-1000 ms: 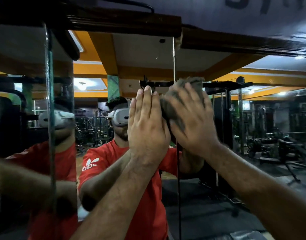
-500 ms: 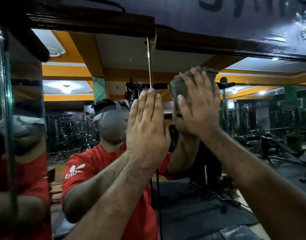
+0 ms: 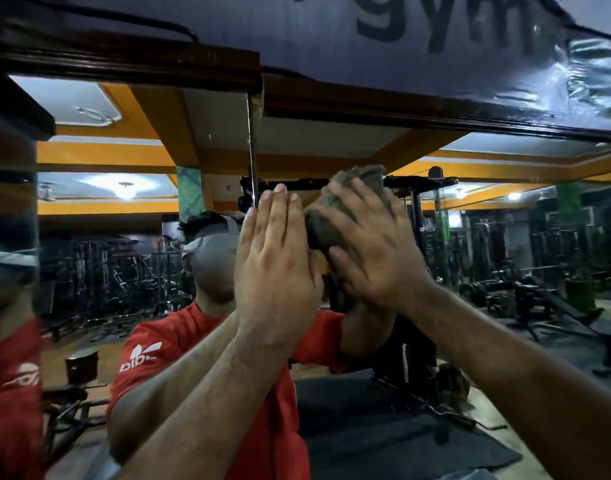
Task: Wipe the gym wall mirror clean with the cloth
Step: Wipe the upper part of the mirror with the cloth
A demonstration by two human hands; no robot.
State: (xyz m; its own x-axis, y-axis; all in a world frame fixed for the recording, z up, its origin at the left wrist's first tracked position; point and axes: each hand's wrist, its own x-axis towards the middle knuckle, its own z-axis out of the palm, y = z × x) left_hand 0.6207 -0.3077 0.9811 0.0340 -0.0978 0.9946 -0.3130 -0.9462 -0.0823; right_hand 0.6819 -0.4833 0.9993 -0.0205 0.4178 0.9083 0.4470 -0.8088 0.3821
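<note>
The wall mirror (image 3: 505,237) fills the view and reflects me in a red shirt. My right hand (image 3: 376,251) holds a bunched grey cloth (image 3: 326,223) against the glass at head height, fingers spread over the wad and thumb tucked under it. Part of the cloth sticks out above and to the left of the fingers. My left hand (image 3: 276,268) lies flat on the mirror just left of the cloth, fingers straight and together, holding nothing.
A vertical seam (image 3: 251,150) between mirror panels runs just left of my left hand. A dark wooden frame (image 3: 124,64) caps the mirror, with a dark banner (image 3: 435,26) above it. Gym machines and a black floor mat show only as reflections.
Both hands have slid to the right along the glass, away from the panel seam. The cloth rose a little, then came back down beside my left hand.
</note>
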